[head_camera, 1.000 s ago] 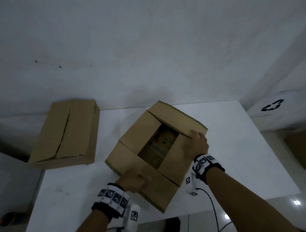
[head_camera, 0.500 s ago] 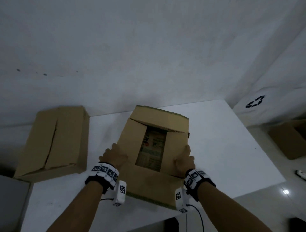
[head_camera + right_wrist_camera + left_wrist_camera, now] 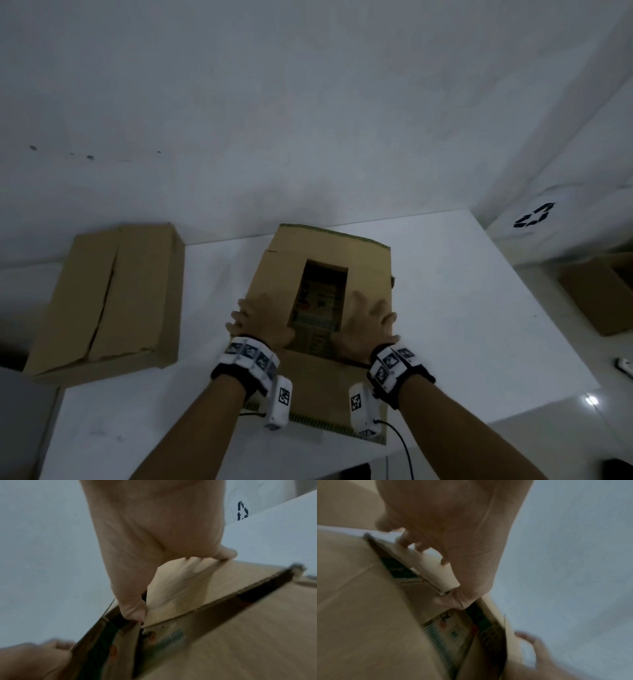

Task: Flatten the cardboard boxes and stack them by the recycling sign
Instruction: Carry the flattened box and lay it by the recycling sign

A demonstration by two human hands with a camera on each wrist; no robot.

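**On Table: Centre Box Held At Both Side Flaps**

At far left on the white table [image 3: 462,308], a closed brown box [image 3: 109,301] lies untouched. Centre box [image 3: 329,246]: brown, green-edged, flaps partly folded; printed packaging visible inside, text unreadable. Left hand [image 3: 262,323] and right hand [image 3: 364,323] each grip a side flap, thumbs tucked under. Recycling sign [image 3: 533,215] marks the right wall.

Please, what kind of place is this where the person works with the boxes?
Probably a plain indoor sorting or recycling corner. A white table stands against bare white walls, cardboard boxes lie on it, another box sits on the floor, and a recycling sign marks the right wall.
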